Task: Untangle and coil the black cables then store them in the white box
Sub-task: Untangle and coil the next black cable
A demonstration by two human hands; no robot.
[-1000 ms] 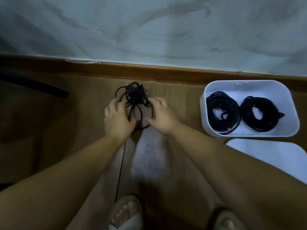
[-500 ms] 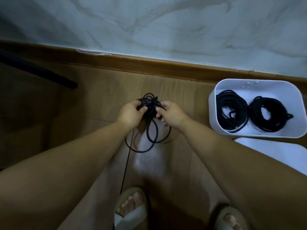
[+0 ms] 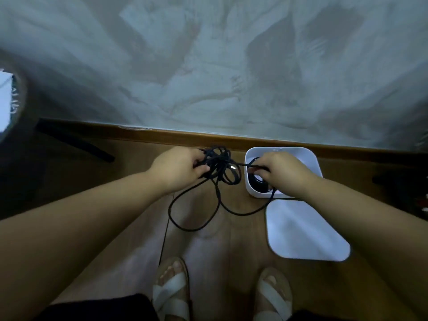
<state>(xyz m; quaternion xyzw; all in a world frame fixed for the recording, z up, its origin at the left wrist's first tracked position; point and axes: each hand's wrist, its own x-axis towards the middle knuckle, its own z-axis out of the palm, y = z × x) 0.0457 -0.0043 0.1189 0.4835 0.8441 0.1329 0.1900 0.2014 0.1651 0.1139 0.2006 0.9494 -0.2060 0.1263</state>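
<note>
**Item: black cable tangle, 1 strand drawn out toward the box side**

1. Tangle (image 3: pixel 218 162): black cable in a knotted mass, held up off the floor (image 3: pixel 129 158), just left of the white box (image 3: pixel 311 158).
2. Left hand (image 3: pixel 180 167): fingers curled round the tangle's left side, gripping it.
3. Right hand (image 3: pixel 280 173): over the box opening, fingers pinching 1 strand (image 3: pixel 243 164) that leads out of the tangle.
4. Axis: I read the strand as nearly level, running left to right from hand to hand. The tangle lies left of the right hand, and the box sits directly beneath that hand.
5. Slack: 2 loops (image 3: pixel 192 224) hang from the tangle toward the floor, and 1 curves back up toward the right hand.
6. Box contents: 1 coil (image 3: pixel 257 185) shows under the right hand. The hand hides the rest.
7. Lid (image 3: pixel 301 230): flat on the floor, just on my side of the box.

Assessment: untangling is under way and coiling has not begun on this cable. I judge the next pull should follow that left-right line, with the right hand drawing away from the left. The right hand is the nearer one for stowing. A hard pull may tighten the knot
</note>
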